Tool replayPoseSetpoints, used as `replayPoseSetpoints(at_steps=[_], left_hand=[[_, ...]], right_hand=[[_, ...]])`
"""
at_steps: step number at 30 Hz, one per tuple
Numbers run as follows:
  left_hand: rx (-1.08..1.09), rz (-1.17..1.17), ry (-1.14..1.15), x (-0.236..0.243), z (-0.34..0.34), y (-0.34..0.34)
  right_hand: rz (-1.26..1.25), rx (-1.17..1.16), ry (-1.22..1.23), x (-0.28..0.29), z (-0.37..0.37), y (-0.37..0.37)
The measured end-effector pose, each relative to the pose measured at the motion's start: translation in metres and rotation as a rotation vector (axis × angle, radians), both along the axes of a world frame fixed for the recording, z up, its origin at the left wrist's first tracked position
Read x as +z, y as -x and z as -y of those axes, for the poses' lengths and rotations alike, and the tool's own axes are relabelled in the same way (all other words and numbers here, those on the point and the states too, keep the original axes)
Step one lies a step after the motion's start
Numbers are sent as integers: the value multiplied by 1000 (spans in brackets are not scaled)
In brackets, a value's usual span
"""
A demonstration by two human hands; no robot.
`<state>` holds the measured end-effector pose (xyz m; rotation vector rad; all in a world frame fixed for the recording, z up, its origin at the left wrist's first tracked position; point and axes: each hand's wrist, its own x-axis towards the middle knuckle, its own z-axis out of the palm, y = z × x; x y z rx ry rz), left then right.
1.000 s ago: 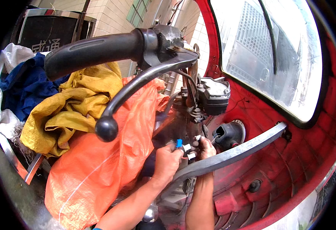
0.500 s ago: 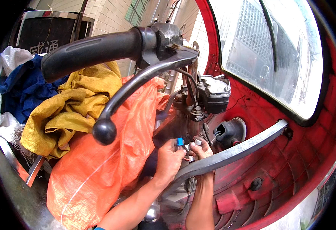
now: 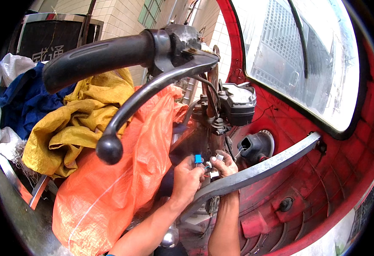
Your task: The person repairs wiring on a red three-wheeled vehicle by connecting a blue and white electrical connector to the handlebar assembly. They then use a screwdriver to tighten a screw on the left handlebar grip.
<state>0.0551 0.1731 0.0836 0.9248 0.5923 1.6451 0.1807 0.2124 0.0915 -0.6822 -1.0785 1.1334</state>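
Below the handlebar of a red vehicle, my left hand (image 3: 187, 179) pinches a small blue wire connector (image 3: 198, 158) between its fingertips. My right hand (image 3: 223, 165) is close beside it, holding a small white connector (image 3: 219, 157) with thin wires running from it. Both hands meet just above a curved grey metal bar (image 3: 255, 173) that crosses in front of my right forearm. A dark wiring and steering column area (image 3: 214, 123) sits right behind the hands.
A black handlebar grip (image 3: 97, 57) and brake lever with a ball end (image 3: 109, 149) hang close overhead. Orange cloth (image 3: 123, 179), yellow cloth (image 3: 67, 128) and blue cloth (image 3: 18, 102) are piled at left. A black gauge (image 3: 238, 102), red cab wall (image 3: 323, 179) and windscreen (image 3: 297, 55) lie at right.
My hands stay together at the connectors with only small finger shifts. The view has drifted slightly, so the handlebar sits a little lower and to the left.
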Motion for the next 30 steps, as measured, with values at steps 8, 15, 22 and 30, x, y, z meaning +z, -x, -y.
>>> replayPoseSetpoints(at_steps=[8, 15, 22, 30], left_hand=[[144, -13, -61, -9, -9, -5], [212, -21, -91, -9, -10, -7], [246, -97, -144, -15, -18, -9], [252, -94, -155, -15, -17, -10]], right_hand=[[-37, 9, -73, -17, -12, -5], [-212, 14, -141, -27, -17, -12], [-249, 1, -43, -13, -21, -14], [-295, -50, 9, -6, -21, -12]])
